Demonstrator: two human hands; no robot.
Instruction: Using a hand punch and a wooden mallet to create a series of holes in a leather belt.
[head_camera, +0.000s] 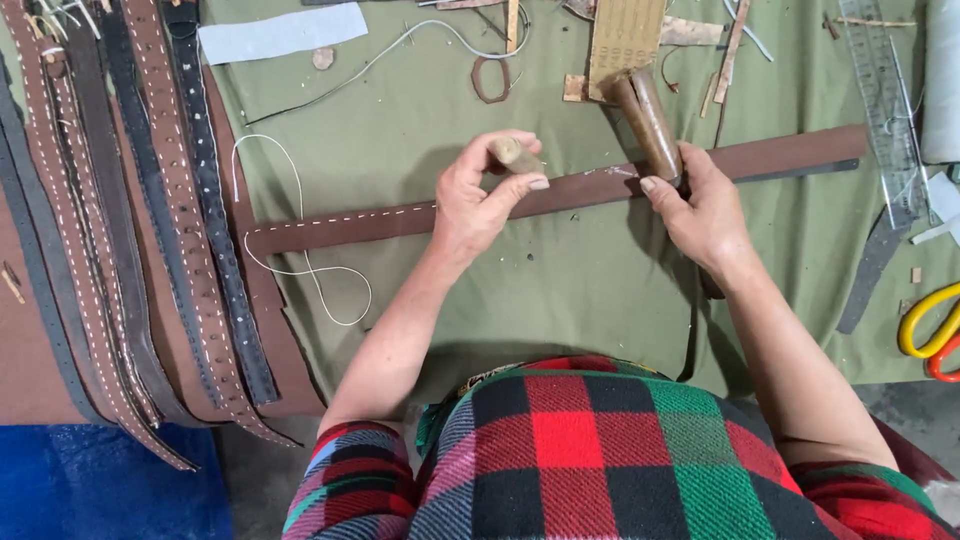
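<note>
A long brown leather strap (560, 195) lies across the green cloth (420, 120), with white stitching along its left part. My left hand (480, 200) rests on the strap's middle and pinches a small wooden-handled tool (513, 154) upright between thumb and fingers. My right hand (700, 205) grips the lower end of a brown wooden mallet (648, 120), whose head points away from me above the strap. White thread (300, 255) loops off the strap's left end.
Several finished stitched belts (150, 220) hang over the left side. A clear ruler (885, 110) and a dark strap piece (870, 265) lie at right, yellow-and-red scissors (930, 325) at the right edge. Leather scraps and a perforated tan piece (622, 40) sit at the back.
</note>
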